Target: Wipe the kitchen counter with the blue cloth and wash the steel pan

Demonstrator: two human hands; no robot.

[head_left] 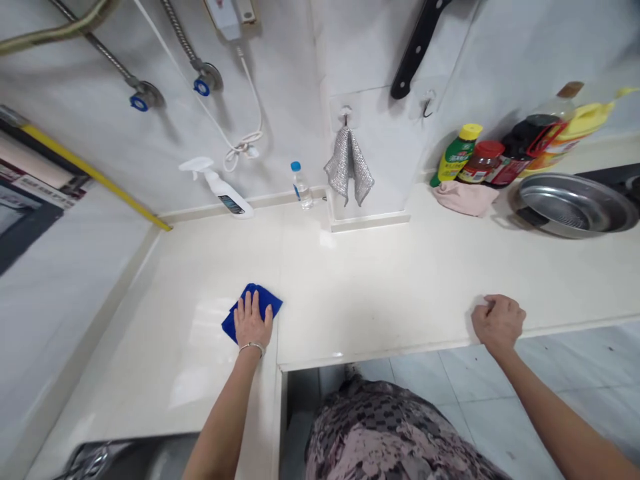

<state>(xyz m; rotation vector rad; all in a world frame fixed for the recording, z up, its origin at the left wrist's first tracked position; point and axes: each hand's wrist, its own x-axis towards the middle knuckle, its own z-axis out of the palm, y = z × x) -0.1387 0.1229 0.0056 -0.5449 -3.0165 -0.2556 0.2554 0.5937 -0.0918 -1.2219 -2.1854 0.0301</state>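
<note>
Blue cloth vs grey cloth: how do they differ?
Colour: the blue cloth is deep blue; the grey cloth is silvery and textured.
Pose: the blue cloth lies on the counter; the grey cloth hangs from a hook.
Contact: the left hand rests on the blue cloth; neither hand touches the grey cloth.

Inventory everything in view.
Countertop: 1, cream, centre
Folded cloth: 1, blue, left
Spray bottle: 1, white, back left
Small bottle: 1, clear, back centre
Mesh cloth: 1, silver, hanging centre
Knife: 1, black handle, top
Labelled containers: at least 5, mixed, right
Rag: 1, pink, right
Pan: 1, silver, right
Valves: 2, silver, upper left
Hoses: 2, silver, top left
Cord: count unclear, white, upper left
Pole: 1, yellow, left
Basin: 1, silver, bottom left
Floor: 1, grey, lower right
Garment: 1, pink and black, bottom
Left hand: 1, on cloth
Right hand: 1, on countertop
</note>
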